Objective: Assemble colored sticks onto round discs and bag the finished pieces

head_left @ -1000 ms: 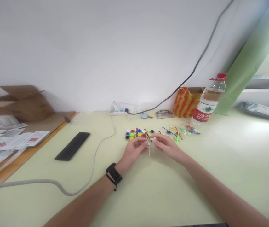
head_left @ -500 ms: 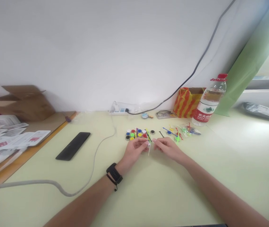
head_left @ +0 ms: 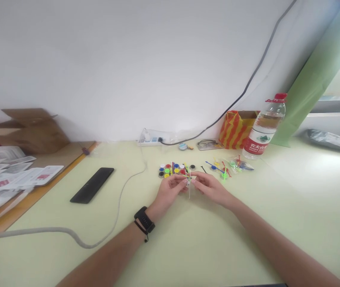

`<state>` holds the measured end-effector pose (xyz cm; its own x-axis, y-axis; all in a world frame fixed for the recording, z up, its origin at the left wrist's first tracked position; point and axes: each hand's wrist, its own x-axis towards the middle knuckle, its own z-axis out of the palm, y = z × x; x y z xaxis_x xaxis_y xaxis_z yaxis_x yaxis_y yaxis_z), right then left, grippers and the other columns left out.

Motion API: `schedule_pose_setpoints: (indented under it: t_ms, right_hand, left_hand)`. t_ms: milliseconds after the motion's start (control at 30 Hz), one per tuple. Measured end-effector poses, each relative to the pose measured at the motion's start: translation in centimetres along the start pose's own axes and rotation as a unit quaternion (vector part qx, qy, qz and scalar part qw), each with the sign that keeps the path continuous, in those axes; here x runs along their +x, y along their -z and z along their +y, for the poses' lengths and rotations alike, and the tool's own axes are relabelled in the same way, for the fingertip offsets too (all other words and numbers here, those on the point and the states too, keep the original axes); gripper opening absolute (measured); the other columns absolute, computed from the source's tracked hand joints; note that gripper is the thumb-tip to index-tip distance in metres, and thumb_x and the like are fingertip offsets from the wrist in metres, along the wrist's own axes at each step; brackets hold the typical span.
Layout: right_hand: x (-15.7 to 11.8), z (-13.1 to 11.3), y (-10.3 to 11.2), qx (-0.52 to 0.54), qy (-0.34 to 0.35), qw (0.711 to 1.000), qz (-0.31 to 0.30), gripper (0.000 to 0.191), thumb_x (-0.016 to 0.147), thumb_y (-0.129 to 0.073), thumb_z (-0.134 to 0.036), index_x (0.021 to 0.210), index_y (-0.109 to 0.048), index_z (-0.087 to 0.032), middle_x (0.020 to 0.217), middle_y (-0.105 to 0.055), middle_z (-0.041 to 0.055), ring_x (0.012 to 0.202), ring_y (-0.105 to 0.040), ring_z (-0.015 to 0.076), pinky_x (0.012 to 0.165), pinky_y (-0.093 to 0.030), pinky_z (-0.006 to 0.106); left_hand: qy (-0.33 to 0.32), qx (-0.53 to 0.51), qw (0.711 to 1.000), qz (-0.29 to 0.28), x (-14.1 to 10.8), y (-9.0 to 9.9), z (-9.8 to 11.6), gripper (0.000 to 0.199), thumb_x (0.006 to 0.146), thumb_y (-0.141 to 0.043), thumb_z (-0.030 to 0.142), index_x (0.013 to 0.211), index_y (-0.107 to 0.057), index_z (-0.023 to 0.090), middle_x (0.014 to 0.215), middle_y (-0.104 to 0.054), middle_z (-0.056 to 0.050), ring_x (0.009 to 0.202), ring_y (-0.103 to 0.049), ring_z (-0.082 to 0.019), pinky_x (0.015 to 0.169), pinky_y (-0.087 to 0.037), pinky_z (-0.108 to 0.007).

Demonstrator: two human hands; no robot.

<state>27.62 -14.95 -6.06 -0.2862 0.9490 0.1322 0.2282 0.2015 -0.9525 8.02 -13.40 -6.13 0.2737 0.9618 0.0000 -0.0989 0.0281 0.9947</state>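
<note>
My left hand [head_left: 170,190], its wrist in a black watch [head_left: 144,219], is closed with thumb and fingers pinched on a small white plastic piece. A thin white pointer stick [head_left: 189,191] stands out from that piece, between the two hands. My right hand [head_left: 212,187] is closed too, its thumb and forefinger meeting at the stick. Just behind the hands lie small round discs [head_left: 162,174] in several colours, with thin coloured sticks among them. To the right are a black stick [head_left: 204,169] and a blue arrow on a disc [head_left: 214,168]. Fingers hide much of the held piece.
A black flat slab [head_left: 92,185] and a grey cable [head_left: 122,191] lie to the left. Behind stand a power strip [head_left: 152,141], a striped bag [head_left: 236,129] and a water bottle [head_left: 264,129]. Printed cards [head_left: 44,174] and a cardboard box [head_left: 38,129] are far left.
My right hand has moved left and its fingers now meet at the white pointer stick. The stick has turned more upright. My left hand has stayed put.
</note>
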Motion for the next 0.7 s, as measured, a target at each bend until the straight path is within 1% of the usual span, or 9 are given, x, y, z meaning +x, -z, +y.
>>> schedule_pose_setpoints:
  t_ms: [167, 200, 267, 400, 500, 533, 600, 667, 700]
  right_hand:
    - [-0.16, -0.84, 0.54, -0.012, 0.042, 0.999, 0.031, 0.044, 0.095, -0.055, -0.057, 0.083, -0.073, -0.018, 0.065, -0.049, -0.0002, 0.061, -0.045, 0.0145, 0.057, -0.039, 0.028]
    - [-0.18, -0.97, 0.69, -0.006, 0.045, 0.998, 0.045, 0.044, 0.095, -0.054, -0.057, 0.084, -0.073, -0.019, 0.065, -0.049, -0.0001, 0.060, -0.044, 0.0143, 0.056, -0.038, 0.028]
    - [-0.17, -1.11, 0.83, 0.005, 0.039, 0.997, 0.061, 0.042, 0.095, -0.055, -0.058, 0.097, -0.073, -0.019, 0.067, -0.050, -0.0004, 0.059, -0.044, 0.0140, 0.055, -0.038, 0.028]
    - [-0.12, -0.93, 0.41, -0.002, 0.019, 0.999, 0.041, 0.050, 0.093, -0.058, -0.059, 0.125, -0.065, -0.021, 0.070, -0.049, -0.0022, 0.061, -0.046, 0.0143, 0.056, -0.040, 0.027]
    - [-0.13, -0.63, -0.01, 0.010, 0.008, 1.000, 0.029, 0.053, 0.092, -0.059, -0.059, 0.131, -0.060, -0.022, 0.074, -0.050, -0.0029, 0.064, -0.049, 0.0140, 0.059, -0.043, 0.027]
    - [-0.12, -0.53, -0.04, 0.009, 0.006, 1.000, 0.026, 0.050, 0.092, -0.059, -0.060, 0.124, -0.064, -0.022, 0.074, -0.051, -0.0027, 0.064, -0.049, 0.0138, 0.059, -0.043, 0.027]
    - [-0.10, -0.37, 0.07, -0.014, 0.002, 1.000, 0.024, 0.046, 0.095, -0.054, -0.061, 0.091, -0.071, -0.019, 0.069, -0.050, -0.0018, 0.060, -0.047, 0.0131, 0.057, -0.041, 0.027]
    - [-0.05, -0.28, 0.32, -0.046, -0.004, 0.998, 0.031, 0.062, 0.097, -0.047, -0.063, 0.057, -0.059, -0.018, 0.060, -0.047, -0.0008, 0.054, -0.043, 0.0122, 0.055, -0.037, 0.028]
    - [-0.03, -0.28, 0.45, -0.058, -0.008, 0.998, 0.037, 0.067, 0.098, -0.044, -0.064, 0.049, -0.052, -0.018, 0.056, -0.045, -0.0005, 0.052, -0.042, 0.0120, 0.054, -0.036, 0.028]
  left_hand:
    - [-0.005, 0.002, 1.000, -0.023, -0.05, -0.07, -0.26, 0.034, 0.076, -0.084, 0.043, 0.093, -0.074, 0.015, 0.088, -0.075, -0.007, 0.072, -0.069, -0.016, 0.075, -0.059, -0.030]
    - [-0.005, 0.002, 1.000, -0.024, -0.05, -0.09, -0.32, 0.034, 0.076, -0.084, 0.043, 0.093, -0.074, 0.015, 0.087, -0.075, -0.007, 0.072, -0.069, -0.016, 0.075, -0.059, -0.030]
    - [-0.006, 0.004, 1.000, -0.015, -0.05, -0.11, -0.40, 0.034, 0.076, -0.084, 0.044, 0.092, -0.074, 0.016, 0.086, -0.075, -0.007, 0.071, -0.069, -0.016, 0.076, -0.059, -0.030]
    - [-0.010, 0.007, 1.000, -0.004, -0.05, -0.10, -0.24, 0.035, 0.076, -0.083, 0.043, 0.097, -0.075, 0.016, 0.090, -0.076, -0.007, 0.072, -0.070, -0.017, 0.079, -0.059, -0.032]
    - [-0.014, 0.005, 1.000, -0.005, -0.06, -0.07, -0.03, 0.037, 0.077, -0.082, 0.043, 0.101, -0.075, 0.017, 0.095, -0.076, -0.008, 0.075, -0.071, -0.018, 0.081, -0.059, -0.033]
    - [-0.016, 0.003, 1.000, -0.002, -0.05, -0.06, 0.01, 0.036, 0.077, -0.082, 0.043, 0.102, -0.075, 0.016, 0.096, -0.076, -0.008, 0.075, -0.072, -0.018, 0.081, -0.059, -0.033]
    - [-0.020, -0.003, 1.000, 0.007, -0.01, -0.05, 0.01, 0.036, 0.077, -0.082, 0.043, 0.100, -0.074, 0.016, 0.095, -0.075, -0.007, 0.076, -0.071, -0.018, 0.082, -0.059, -0.033]
    - [-0.023, -0.009, 1.000, 0.012, 0.03, -0.05, -0.06, 0.035, 0.077, -0.082, 0.043, 0.097, -0.074, 0.015, 0.091, -0.075, -0.007, 0.075, -0.071, -0.018, 0.082, -0.059, -0.033]
    - [-0.024, -0.011, 1.000, 0.012, 0.05, -0.06, -0.09, 0.035, 0.077, -0.082, 0.043, 0.096, -0.073, 0.015, 0.088, -0.074, -0.006, 0.075, -0.070, -0.017, 0.082, -0.059, -0.034]
